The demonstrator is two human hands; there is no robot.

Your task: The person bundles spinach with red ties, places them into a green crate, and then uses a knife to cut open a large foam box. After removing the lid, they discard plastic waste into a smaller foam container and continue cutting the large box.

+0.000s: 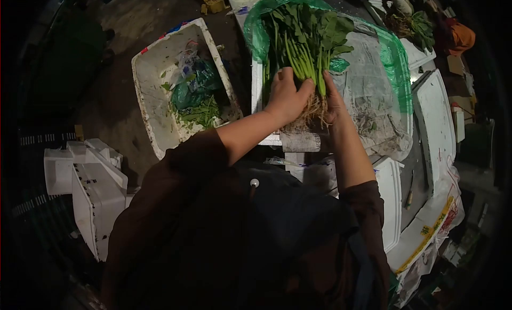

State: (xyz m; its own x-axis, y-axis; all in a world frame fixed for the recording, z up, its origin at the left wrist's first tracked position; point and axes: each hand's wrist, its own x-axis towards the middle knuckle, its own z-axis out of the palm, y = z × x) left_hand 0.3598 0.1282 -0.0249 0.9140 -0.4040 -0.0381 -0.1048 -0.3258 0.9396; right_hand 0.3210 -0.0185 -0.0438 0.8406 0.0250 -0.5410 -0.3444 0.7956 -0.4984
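Dim ground (117, 59) lies around you, with pale foam boxes on both sides and a white box (152, 91) of leafy scraps (200, 113) and crumpled plastic to your left. In front of you is a white-edged container (257, 91), spread with green plastic (394, 70) and grey sacking (370, 80).

The bunch of greens (304, 56) is between your hands above the left part of this container, leaves pointing away from you and roots (310, 115) towards you. Your left hand (290, 96) is curled in a closed grip on the lower stems, thumb across their near side. Your right hand (334, 99) lies along the right of the stems and roots; its thumb is hidden, so you cannot tell how far that grip is closed.

To handle the bunch well, support it low, where the stems look firmest, and spare the leaves, which would likely bruise first. Press evenly from both sides so that stems stay aligned, and avoid twisting: the tangled roots could catch on the sacking.
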